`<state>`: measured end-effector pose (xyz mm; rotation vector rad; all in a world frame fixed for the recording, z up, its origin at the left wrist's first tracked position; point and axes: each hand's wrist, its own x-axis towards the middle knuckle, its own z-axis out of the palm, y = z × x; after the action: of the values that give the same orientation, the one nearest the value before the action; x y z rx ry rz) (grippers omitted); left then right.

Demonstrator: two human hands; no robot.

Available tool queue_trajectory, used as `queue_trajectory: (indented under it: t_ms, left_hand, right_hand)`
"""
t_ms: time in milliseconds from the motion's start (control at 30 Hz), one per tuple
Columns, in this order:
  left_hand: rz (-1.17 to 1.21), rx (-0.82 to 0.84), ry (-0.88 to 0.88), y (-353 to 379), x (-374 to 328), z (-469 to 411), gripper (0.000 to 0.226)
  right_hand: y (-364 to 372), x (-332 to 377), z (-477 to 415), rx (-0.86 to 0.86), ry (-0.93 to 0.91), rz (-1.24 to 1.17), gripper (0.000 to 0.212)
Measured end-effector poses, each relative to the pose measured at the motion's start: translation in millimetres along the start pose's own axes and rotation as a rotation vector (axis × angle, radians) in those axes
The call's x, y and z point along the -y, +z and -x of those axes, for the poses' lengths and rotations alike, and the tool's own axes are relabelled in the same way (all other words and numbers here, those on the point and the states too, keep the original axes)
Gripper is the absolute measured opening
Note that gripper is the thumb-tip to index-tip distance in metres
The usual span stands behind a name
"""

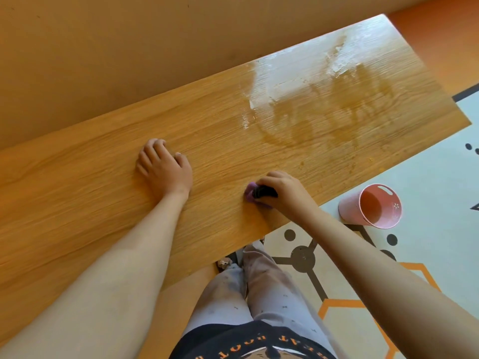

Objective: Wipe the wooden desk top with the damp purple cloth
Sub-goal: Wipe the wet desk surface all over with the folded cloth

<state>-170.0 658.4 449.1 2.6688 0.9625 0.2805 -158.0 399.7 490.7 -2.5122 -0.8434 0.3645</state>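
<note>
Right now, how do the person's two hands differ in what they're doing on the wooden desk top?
The left hand lies on the light wooden desk top, fingers loosely curled, holding nothing; the right hand is closed around the bunched purple cloth. The left sits further in from the near edge, on dry wood; the right works close to that edge. Both touch the desk, short of the wet, streaky patch at the far end.

desk top (77, 203) is wide open all over, only the left hand (166, 169) planted mid-board blocks a sweep leftward
</note>
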Motion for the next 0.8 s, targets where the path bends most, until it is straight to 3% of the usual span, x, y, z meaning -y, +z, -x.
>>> queue_trajectory:
  t_ms: [133, 367, 500, 633, 800]
  left_hand:
    - [-0.003, -0.007, 0.008, 0, 2, 4, 0.043]
    - [-0.002, -0.005, 0.010, 0, 1, 2, 0.042]
    - [-0.013, -0.002, 0.013, 0, 1, 1, 0.043]
    - [-0.016, -0.006, 0.014, 1, 0, -1, 0.043]
    - [-0.019, -0.003, 0.012, 1, 1, 2, 0.043]
  right_hand:
    - [11, 6, 18, -0.094, 0.062, -0.039, 0.020]
    - [21, 5, 97, 0.005, 0.059, -0.093, 0.023]
    - [4, -11, 104, -0.083, 0.195, -0.127, 0.019]
    - [7, 4, 102, -0.186, 0.328, -0.159, 0.037]
    - [42, 56, 82, -0.188, 0.289, -0.172, 0.018]
